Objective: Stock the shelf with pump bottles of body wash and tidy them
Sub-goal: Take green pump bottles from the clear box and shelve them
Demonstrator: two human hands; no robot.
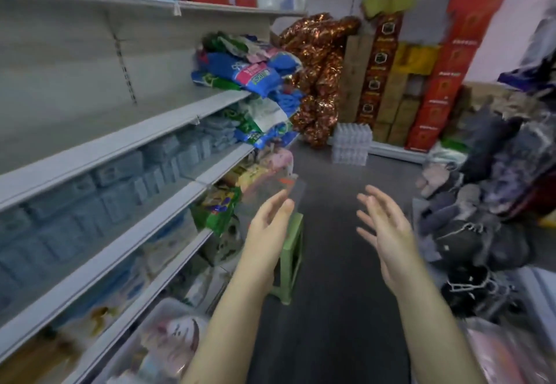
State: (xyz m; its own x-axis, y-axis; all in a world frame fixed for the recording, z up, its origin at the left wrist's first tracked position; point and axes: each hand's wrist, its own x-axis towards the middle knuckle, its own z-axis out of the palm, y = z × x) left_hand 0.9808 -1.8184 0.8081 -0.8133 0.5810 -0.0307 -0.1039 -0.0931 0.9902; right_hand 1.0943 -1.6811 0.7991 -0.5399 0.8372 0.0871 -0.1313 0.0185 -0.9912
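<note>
White shelf point(120, 146) is waiting; left hand point(267, 224) and right hand point(382, 227) are hovering released, grasping nothing; no pump bottles are showing, so fetching 1 is probably coming next.

The left hand point(268, 228) and right hand point(388, 234) are bare, like both slender forearms point(240, 308).

both hands, left point(267, 227) and right point(382, 227), raised empty-palmed above grey aisle floor point(331, 308).

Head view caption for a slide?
Left hand and right hand held open over the aisle floor, beside a white shelf and green stool.
</note>
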